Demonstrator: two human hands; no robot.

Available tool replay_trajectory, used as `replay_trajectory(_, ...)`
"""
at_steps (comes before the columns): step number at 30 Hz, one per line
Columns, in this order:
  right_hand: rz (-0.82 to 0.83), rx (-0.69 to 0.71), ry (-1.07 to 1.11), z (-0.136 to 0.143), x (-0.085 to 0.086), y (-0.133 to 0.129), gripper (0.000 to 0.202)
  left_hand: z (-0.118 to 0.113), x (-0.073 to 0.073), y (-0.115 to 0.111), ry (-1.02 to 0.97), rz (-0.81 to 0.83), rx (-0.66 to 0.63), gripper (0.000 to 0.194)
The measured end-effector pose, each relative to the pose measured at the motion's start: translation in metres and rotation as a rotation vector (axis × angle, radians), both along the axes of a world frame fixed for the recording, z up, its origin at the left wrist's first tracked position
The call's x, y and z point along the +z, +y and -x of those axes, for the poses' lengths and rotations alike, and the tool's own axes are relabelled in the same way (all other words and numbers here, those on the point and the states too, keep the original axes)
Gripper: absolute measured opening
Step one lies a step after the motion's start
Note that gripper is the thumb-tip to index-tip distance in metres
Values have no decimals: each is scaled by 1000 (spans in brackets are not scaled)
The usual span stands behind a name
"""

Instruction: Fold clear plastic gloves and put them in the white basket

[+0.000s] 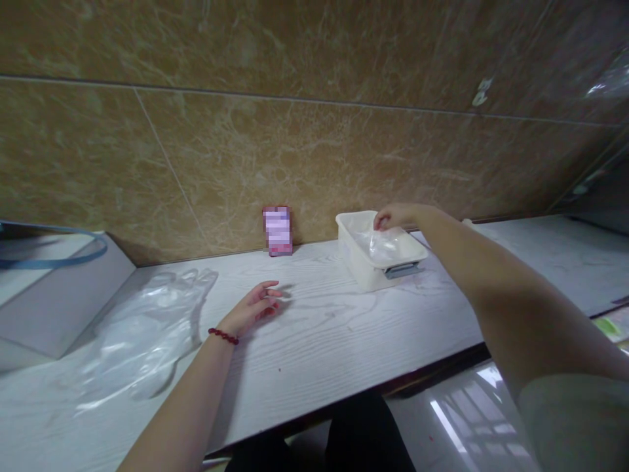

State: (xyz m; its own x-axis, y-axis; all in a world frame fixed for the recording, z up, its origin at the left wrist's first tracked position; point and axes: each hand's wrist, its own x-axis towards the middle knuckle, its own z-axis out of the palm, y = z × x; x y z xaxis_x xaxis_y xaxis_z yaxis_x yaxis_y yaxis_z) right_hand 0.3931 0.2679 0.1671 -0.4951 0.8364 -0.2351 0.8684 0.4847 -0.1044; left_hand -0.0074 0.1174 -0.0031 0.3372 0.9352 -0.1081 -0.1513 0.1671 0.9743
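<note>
My right hand (389,216) reaches into the white plastic bin (356,262), its fingers closed at the crumpled clear plastic (383,246) inside. The fingertips are partly hidden, and the exact shape of that plastic cannot be made out. Over the tabletop, left of the bin, my left hand (255,307) is held with its fingers apart and nothing in them. A red bead bracelet (223,336) circles that wrist. Clear disposable plastic gloves (142,328) lie flat to the left of this hand, with finger shapes at their far end.
A small pink-red card or box (278,231) with a blurred front leans against the brown marbled wall (275,157). At the far left stands a white box (73,295) with a blue band (63,262) above it. The white wood-grain table (314,367) has a dark front edge.
</note>
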Motion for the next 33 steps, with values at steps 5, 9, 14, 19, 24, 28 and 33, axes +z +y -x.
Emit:
replay_trajectory(5, -55, -2, -37, 2, -24, 29, 23, 2, -4, 2, 5, 11, -21, 39)
replay_trajectory(9, -70, 35, -100, 0, -37, 43, 23, 4, -12, 5, 24, 0, -15, 37)
replay_trajectory(14, -266, 202, -176, -2, -34, 36, 20, 6, -15, 7, 28, 5, -17, 36)
replay_trajectory(19, -320, 225, -227, 0, -30, 22, 22, 5, -12, 7, 24, 3, -30, 35)
replay_trajectory(24, -101, 49, -192, 4, -40, 3, 25, 3, -7, 4, 55, 2, -30, 36)
replay_trajectory(28, 77, -94, -133, 11, -51, -10, 33, 2, -7, 4, 53, -2, -22, 36)
replay_trajectory(33, 21, -103, -231, 19, -69, -14, 50, 2, -7, 3, 49, 3, -19, 35)
